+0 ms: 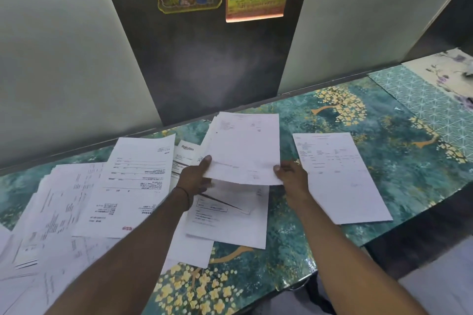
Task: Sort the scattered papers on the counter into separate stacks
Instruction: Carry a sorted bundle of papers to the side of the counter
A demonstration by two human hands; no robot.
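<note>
White sheet (243,146) held lengthwise away, both hands (194,176) (291,174) gripping

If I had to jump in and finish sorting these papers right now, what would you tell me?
The left hand and right hand both pinch the near edge of the held sheet, lifted above the counter.
A single sheet lies alone to the right, perhaps a stack's start.
A loose pile overlaps on the left; more sheets lie under the held one, including a Rakuten page.
Left to do: place the held sheet, then sort the pile.
</note>
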